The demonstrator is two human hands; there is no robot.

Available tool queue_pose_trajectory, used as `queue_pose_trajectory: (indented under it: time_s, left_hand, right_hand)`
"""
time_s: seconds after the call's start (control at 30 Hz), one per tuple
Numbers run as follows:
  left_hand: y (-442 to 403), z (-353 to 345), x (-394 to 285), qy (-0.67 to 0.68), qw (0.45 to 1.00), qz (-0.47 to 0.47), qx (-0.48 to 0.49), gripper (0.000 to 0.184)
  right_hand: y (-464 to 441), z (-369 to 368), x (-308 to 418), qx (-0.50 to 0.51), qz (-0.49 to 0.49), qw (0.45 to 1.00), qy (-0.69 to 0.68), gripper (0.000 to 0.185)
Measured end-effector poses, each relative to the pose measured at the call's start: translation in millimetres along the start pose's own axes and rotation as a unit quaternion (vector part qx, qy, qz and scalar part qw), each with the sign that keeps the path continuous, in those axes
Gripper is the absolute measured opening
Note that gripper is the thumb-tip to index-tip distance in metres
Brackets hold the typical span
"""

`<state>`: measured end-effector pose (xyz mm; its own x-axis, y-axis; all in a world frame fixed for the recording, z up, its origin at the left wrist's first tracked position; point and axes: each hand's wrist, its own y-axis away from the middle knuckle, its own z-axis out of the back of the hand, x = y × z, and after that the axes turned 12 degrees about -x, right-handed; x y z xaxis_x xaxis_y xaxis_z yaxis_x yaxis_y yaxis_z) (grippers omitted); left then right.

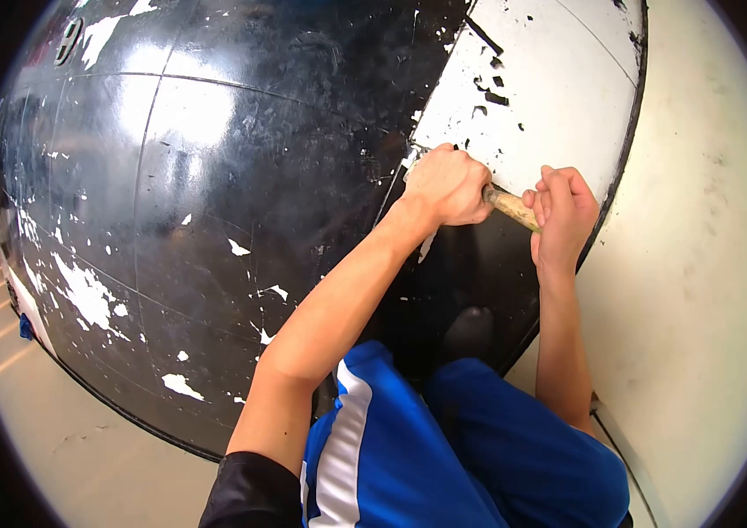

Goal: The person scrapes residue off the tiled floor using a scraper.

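Observation:
A scraper-like tool with a worn wooden handle (514,209) lies across both hands, its head mostly hidden. My left hand (448,185) is closed around its front part, at the border between black film and a white area. My right hand (560,211) has curled fingers at the handle's rear end. Glossy black film (241,167), scuffed and torn in spots, covers much of a curved panel under my left arm. Beyond my hands the white surface (558,88) shows, with dark scraps (496,99) on it.
A pale wall (690,264) stands close on the right. An oval emblem (69,40) is at the panel's upper left. My knees in blue shorts (408,449) are at the bottom. Pale floor (83,440) shows at lower left, with a small blue item (25,326) beside the panel edge.

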<state>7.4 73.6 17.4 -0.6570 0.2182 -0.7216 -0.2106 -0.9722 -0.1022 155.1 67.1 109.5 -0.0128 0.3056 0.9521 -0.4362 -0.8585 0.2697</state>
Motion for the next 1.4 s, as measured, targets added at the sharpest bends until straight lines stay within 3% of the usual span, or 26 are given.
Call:
queue_pose_trajectory:
  time_s: [0.13,0.23,0.47,0.83,1.13,1.4]
  left_hand:
    - [-2.1,0.5,2.0,0.011,0.999,0.007,-0.030,0.016]
    - [-5.2,6.4,5.9,-0.014,1.000,0.007,0.018,0.021]
    - [-1.0,3.3,4.3,-0.020,1.000,-0.001,0.011,0.022]
    - [4.0,8.7,11.2,-0.002,0.999,-0.034,-0.023,0.013]
    - [22.5,-35.0,-21.3,0.106,0.987,-0.058,-0.108,0.005]
    - [16.2,-50.9,-20.3,0.108,0.984,-0.093,-0.108,0.008]
  right_hand:
    - [-9.7,-5.1,0.2,0.000,-0.013,1.000,-0.007,0.025]
    - [-12.4,-9.9,-4.1,0.001,-0.020,1.000,-0.020,0.025]
    - [-8.0,0.5,-10.5,0.000,-0.045,0.998,-0.039,0.025]
    - [0.3,-5.6,-6.6,0.017,-0.033,0.998,-0.041,0.026]
    - [20.1,36.0,4.9,0.041,0.053,0.998,0.008,0.025]
    - [14.5,52.2,-12.9,0.024,0.074,0.996,-0.036,0.023]
